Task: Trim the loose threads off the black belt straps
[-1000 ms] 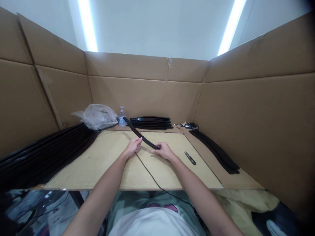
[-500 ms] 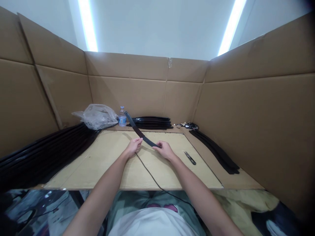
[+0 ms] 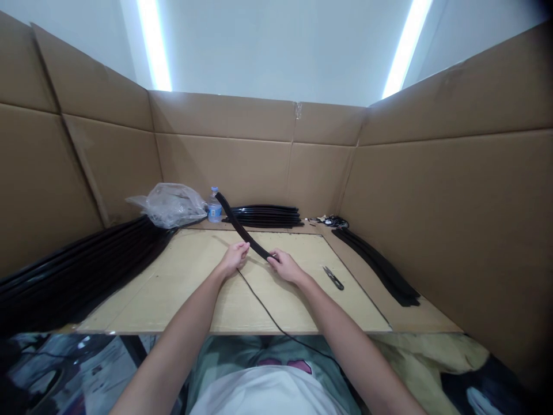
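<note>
Strip (image 3: 242,229), black, long, flexible: we hold its near end above the board (image 3: 181,288), the far end rising up and away toward the water bottle (image 3: 213,205) at the back wall. Right hand (image 3: 286,267): fingers pinched closed on the near end. Left hand (image 3: 234,257): fingertips curled at the strip just beside the right; whether they clamp it or only steady it we cannot tell. Thin black cord (image 3: 263,305): runs from below the hands across the board toward our lap.

Handling, as we judge it: keep both hands close together so the free length does not whip, and keep the raised tip clear of the bottle.

Snips (image 3: 333,278): on the board, near the right hand, untouched. Stacked strips (image 3: 265,215): at the back edge. Further strips (image 3: 380,268): along the right wall. Large bundle (image 3: 78,265): along the left. Clear plastic bag (image 3: 169,204): crumpled on that bundle's far end. Cardboard walls (image 3: 453,202): enclose three sides.
</note>
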`<state>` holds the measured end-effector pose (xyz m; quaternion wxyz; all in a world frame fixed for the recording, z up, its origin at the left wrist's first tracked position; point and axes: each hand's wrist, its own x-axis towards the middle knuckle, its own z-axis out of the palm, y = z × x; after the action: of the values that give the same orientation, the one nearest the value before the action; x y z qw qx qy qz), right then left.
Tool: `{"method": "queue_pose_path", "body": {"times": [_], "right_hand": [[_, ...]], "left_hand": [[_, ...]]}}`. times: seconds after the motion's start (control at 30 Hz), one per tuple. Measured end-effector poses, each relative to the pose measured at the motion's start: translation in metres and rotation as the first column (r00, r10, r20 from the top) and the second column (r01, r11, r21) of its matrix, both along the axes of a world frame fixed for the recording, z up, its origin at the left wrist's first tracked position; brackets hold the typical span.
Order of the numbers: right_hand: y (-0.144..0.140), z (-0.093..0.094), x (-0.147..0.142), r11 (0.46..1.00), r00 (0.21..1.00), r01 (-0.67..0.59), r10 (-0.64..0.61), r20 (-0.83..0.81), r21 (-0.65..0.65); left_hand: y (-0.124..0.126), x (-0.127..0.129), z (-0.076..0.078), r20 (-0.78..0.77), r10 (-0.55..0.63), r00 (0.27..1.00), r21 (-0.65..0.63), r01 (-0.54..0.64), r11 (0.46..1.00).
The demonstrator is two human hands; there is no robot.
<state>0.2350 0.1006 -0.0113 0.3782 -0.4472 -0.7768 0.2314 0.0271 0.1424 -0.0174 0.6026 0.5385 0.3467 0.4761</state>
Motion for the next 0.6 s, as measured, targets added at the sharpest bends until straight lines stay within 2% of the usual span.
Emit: {"method": "queue_pose_path", "body": {"times": [0.33, 0.6], "right_hand": [[-0.0074, 0.0070, 0.0020, 0.993, 0.996, -0.072, 0.067, 0.056, 0.091], [0.0008, -0.0007, -0.0018, 0.998, 1.000, 0.013, -0.013, 0.006, 0.068]], "left_hand": [[0.0030, 0.0017, -0.0022, -0.017, 0.052, 0.998, 0.013, -0.052, 0.999], [0.0036, 0.0024, -0.0032, -0.003, 0.060, 0.998, 0.013, -0.060, 0.998]]}}
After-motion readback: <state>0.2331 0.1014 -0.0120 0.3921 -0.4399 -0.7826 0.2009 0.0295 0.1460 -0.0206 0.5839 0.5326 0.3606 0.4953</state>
